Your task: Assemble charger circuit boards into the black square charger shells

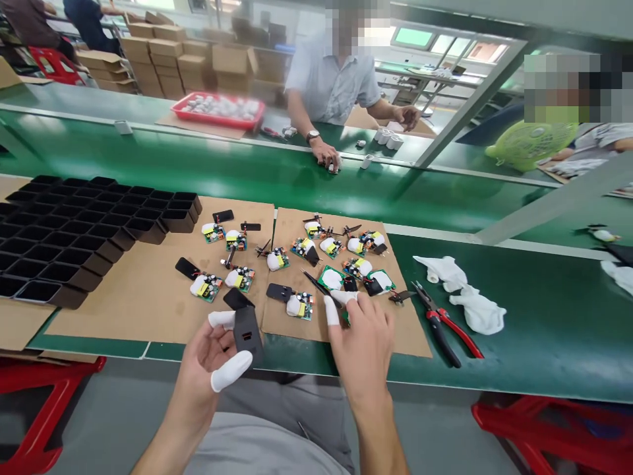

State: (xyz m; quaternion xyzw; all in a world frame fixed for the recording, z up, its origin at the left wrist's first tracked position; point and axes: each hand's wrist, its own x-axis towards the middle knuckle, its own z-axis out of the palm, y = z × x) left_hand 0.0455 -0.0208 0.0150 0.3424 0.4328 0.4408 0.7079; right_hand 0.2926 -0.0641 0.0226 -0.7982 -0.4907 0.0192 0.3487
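Note:
My left hand (205, 356), with white finger cots on, grips a small black plastic housing (248, 335) above the bench edge. A black cover piece (238, 299) shows at the housing's top; whether it is attached I cannot tell. My right hand (363, 336), also in finger cots, has its thumb and fingers closed on the end of black tweezers (320, 285). The tweezers lie low over the circuit boards. Beneath their tips is a green board with a white pad (332, 278). Just left of the right hand lies a circuit board (300, 306) with white and yellow parts.
Several more circuit boards (240, 278) lie on cardboard sheets (148, 313). Rows of black housings (64, 274) stand at left. Red-handled pliers (440, 323) and crumpled white cloths (477, 310) are at right. Across a rail, a co-worker's hand (326, 155) handles parts near a red tray (217, 119).

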